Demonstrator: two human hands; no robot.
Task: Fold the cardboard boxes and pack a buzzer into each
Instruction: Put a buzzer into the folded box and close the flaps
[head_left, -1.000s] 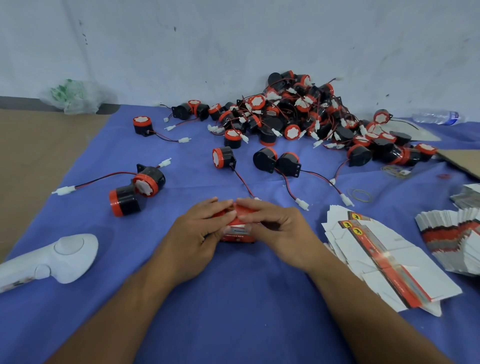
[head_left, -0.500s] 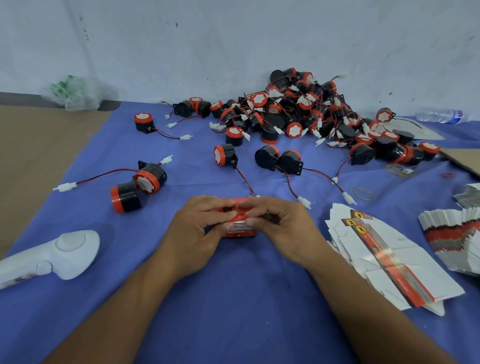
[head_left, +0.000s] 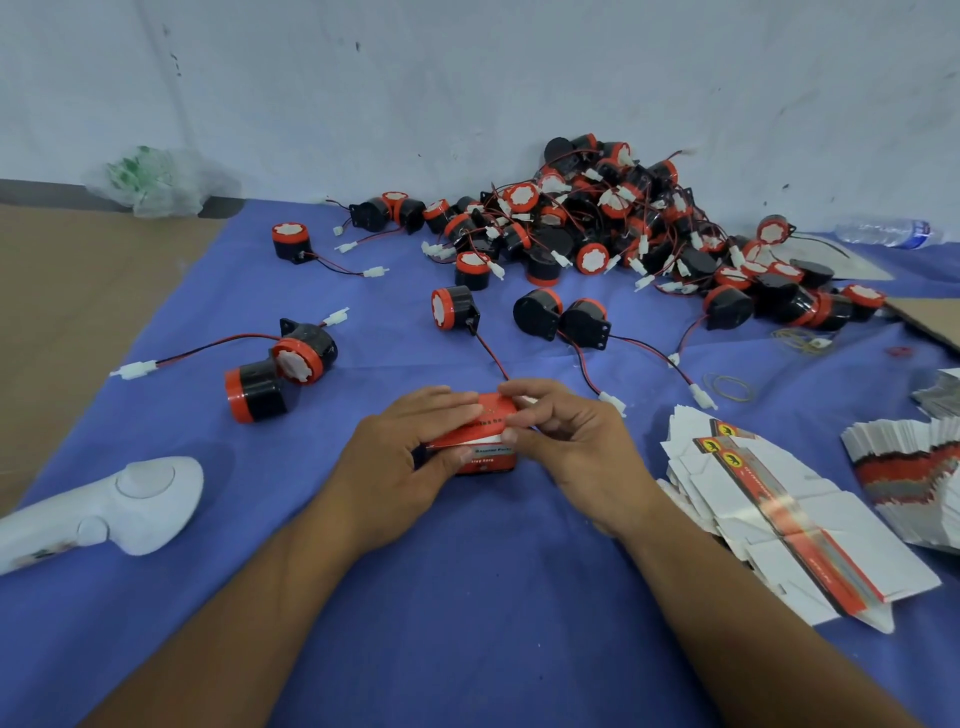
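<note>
I see the small red box (head_left: 485, 448) resting mid-way on the blue cloth (head_left: 467, 623). My left hand (head_left: 405, 470) has its grip closed over the box's top, while my right hand (head_left: 576, 447) pinches its far end. Buzzers (head_left: 597, 234) heap against the scuffed white wall (head_left: 467, 78), and flat boxes (head_left: 769, 514) lie to the right.

Site: small makeshift hand-packing workshop. Evidence: blue cloth (head_left: 467, 649) spread as work surface against a scuffed white wall (head_left: 467, 78); bulk heap of wired buzzers (head_left: 597, 223), black and red; stacks of flat printed boxes (head_left: 779, 519) at right; loose rubber bands (head_left: 732, 387); brown cardboard sheet (head_left: 62, 312) at left.
</note>
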